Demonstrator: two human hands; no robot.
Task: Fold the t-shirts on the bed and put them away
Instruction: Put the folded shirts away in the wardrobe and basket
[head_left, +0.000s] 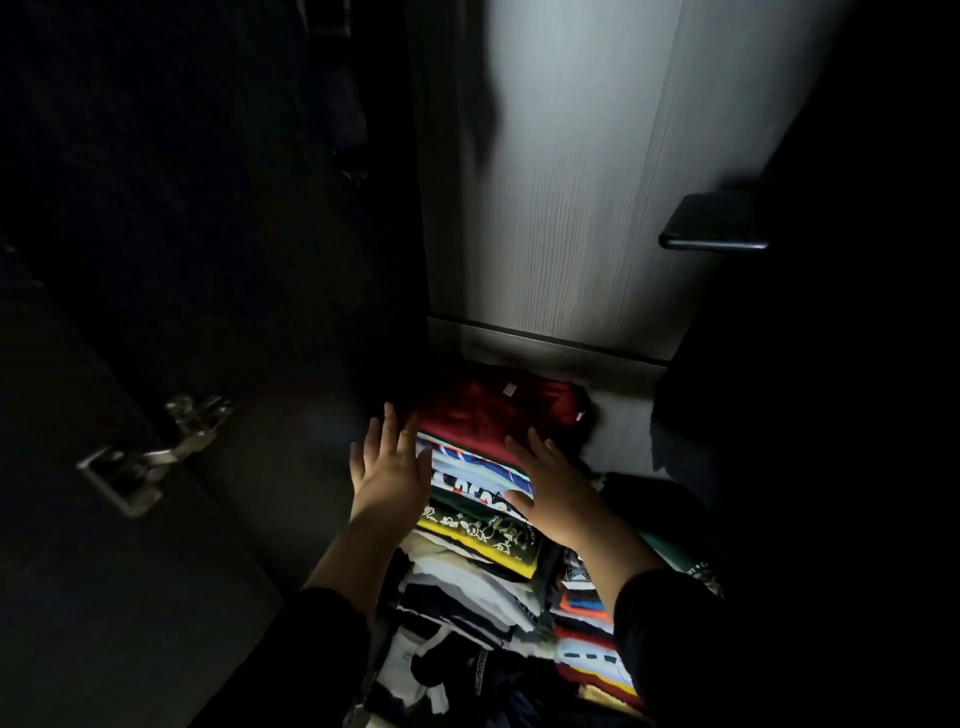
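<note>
Item: wardrobe compartment, seen from above, dimly lit.

Contents: a stack of folded t-shirts (478, 499), with a dark red t-shirt (498, 415) on top carrying a small pale neck label (510, 388) (its print too small to read). Below it, in descending order, the folded edges show a striped white, blue and red shirt, a white one with large dark lettering (partly hidden, not legible), and a black and yellow shirt (483, 540) with pale cartoon figures and a curved line of tiny letters I cannot make out. A second stack (587, 623) stands just beside it on the right, with orange, red and white edges; a teal garment (691, 566) there bears pale curved lettering, unreadable.

Hands: my left hand (387, 465) lies flat with fingers spread against the left side of the stack, holding nothing. My right hand (550, 488) rests flat, fingers straight, on the front right of the red shirt, likewise gripping nothing. Dark sleeves cover both forearms.

Fittings: a metal hinge (156, 454) on the dark door at left; a pale wood-grain panel (582, 182) behind; a black handle (711, 221) at right.
</note>
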